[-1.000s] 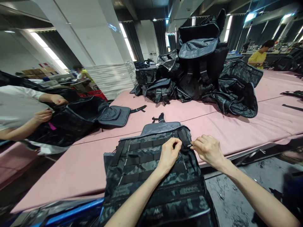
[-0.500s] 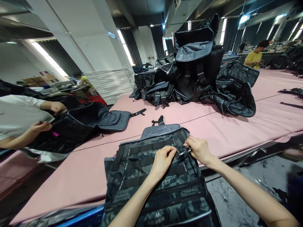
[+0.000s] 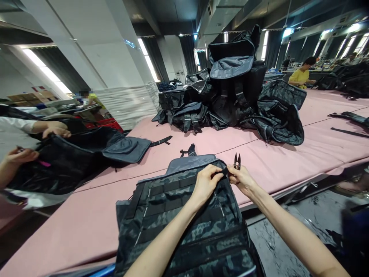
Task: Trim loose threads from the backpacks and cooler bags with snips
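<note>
A dark camouflage backpack [image 3: 184, 219] with rows of webbing lies at the near edge of the pink table, its grey flap [image 3: 190, 162] spread out beyond it. My left hand [image 3: 208, 184] pinches the black strap or edge at the bag's upper right corner. My right hand [image 3: 242, 180] is closed around small black thread snips [image 3: 237, 161], their blades pointing up and away. That hand's thumb and finger also meet the black edge beside my left fingertips. What exactly they grip there is partly covered.
On the left, a co-worker's hands [image 3: 56, 130] hold another open black bag [image 3: 77, 157]. A heap of dark bags [image 3: 230, 96] stands on the pink table [image 3: 317, 134] ahead. Loose straps [image 3: 350, 119] lie at right; a person in yellow [image 3: 300, 77] sits farther back.
My hands have moved up to the bag's top right corner. The snips have swung from lying over the webbing to pointing upward. The co-worker's bag has shifted left in view.
</note>
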A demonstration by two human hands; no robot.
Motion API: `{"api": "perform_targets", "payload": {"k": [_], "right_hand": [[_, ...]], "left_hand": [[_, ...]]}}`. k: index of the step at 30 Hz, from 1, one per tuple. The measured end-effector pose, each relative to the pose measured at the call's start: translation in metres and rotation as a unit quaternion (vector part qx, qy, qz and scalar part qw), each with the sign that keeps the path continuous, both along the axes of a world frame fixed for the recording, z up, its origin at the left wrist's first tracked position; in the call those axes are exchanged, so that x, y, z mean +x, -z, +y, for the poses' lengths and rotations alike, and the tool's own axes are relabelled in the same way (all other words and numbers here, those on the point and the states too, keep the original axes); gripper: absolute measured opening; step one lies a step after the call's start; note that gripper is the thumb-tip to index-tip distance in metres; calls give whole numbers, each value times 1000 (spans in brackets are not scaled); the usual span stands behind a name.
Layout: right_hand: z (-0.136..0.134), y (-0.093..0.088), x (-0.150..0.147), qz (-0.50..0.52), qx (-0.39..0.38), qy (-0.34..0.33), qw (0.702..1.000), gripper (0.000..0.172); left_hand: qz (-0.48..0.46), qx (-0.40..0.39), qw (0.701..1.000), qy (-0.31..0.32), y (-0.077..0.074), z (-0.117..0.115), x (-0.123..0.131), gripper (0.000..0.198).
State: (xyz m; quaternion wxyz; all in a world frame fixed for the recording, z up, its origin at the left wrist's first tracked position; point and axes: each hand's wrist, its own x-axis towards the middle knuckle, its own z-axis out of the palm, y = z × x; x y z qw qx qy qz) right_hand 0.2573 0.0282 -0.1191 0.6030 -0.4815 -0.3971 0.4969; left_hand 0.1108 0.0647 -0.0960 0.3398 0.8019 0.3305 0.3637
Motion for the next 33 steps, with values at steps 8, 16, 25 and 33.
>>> {"api": "perform_targets", "payload": {"k": [8, 16, 25, 33], "right_hand": [[-13, -2, 13, -225, 87, 149, 959, 34], [-10, 0, 0, -259, 108, 127, 951, 16], [-7, 3, 6, -131, 79, 24, 988, 29], [-15, -3, 7, -143, 42, -152, 977, 22]], "left_hand": [[-78, -146, 986, -16, 3, 7, -5, 21], [-87, -177, 980, -3, -2, 7, -6, 21], [-104, -205, 973, -32, -5, 11, -25, 19], [98, 3, 995, 1, 5, 2, -35, 17]]}}
